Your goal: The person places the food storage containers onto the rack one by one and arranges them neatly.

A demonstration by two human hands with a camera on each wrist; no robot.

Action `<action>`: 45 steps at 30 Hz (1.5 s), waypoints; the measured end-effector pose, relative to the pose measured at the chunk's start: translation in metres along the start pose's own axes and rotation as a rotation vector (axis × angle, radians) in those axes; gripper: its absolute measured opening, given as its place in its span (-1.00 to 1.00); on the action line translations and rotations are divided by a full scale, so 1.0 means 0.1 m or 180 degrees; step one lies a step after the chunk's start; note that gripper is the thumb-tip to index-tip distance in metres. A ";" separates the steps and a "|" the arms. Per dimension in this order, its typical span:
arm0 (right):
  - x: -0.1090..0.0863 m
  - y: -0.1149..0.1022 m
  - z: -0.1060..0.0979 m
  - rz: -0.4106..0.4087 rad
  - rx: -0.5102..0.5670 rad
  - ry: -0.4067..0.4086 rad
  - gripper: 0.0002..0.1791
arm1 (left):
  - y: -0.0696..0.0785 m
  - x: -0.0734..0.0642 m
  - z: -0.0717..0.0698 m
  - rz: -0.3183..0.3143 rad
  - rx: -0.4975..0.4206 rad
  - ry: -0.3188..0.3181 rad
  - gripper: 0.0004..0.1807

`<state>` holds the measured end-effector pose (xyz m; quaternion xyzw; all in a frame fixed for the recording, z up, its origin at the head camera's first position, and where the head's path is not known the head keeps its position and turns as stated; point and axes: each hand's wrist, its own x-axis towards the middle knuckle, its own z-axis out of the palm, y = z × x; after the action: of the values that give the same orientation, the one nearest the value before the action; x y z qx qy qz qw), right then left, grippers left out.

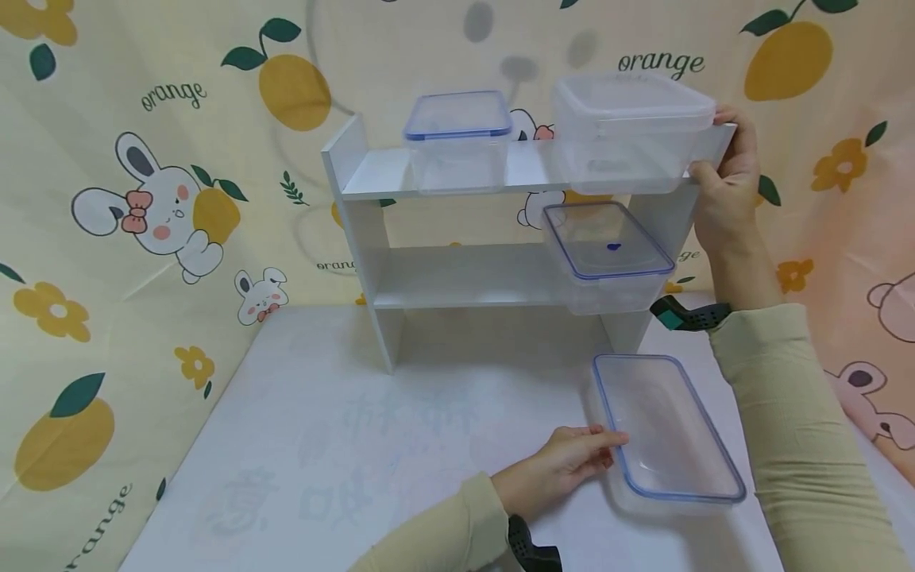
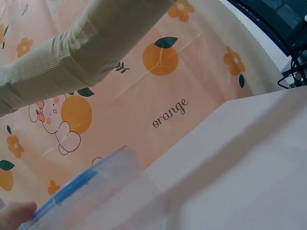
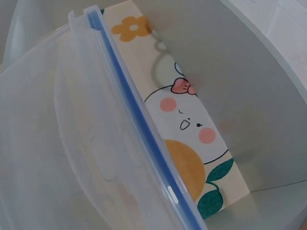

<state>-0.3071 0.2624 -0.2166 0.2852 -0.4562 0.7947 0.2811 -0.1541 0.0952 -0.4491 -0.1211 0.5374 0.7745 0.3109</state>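
At the upper right in the head view, my right hand grips the right side panel of a white shelf. Its fingertips come close to a large clear plastic food container on the top board; contact is unclear. Lower down, my left hand touches the near left rim of a flat clear container with a blue seal, which sits on the table. In the left wrist view one digit lies on that blue rim. The right wrist view shows neither hand.
A smaller blue-rimmed container stands on the top board, left of the large one. Another container stands at the right of the middle board, its front past the edge. The white table meets a patterned cloth behind.
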 end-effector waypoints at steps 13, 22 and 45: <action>0.00 0.00 0.00 0.0015 0.0063 -0.0015 -0.51 | 0.02 0.00 -0.18 0.0018 0.0047 -0.0092 -0.91; 0.01 0.00 -0.01 0.0019 0.0039 0.0004 -0.53 | 0.05 -0.05 -0.29 0.0021 0.0076 -0.0115 -0.85; 0.02 0.04 -0.03 -0.0215 -0.0192 -0.0102 -0.51 | 0.09 -0.18 -0.62 0.0179 0.0259 -0.0230 -0.74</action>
<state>-0.3124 0.2634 -0.2187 0.3045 -0.4746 0.7659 0.3090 -0.1549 0.0303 -0.4579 -0.0652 0.5599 0.7644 0.3129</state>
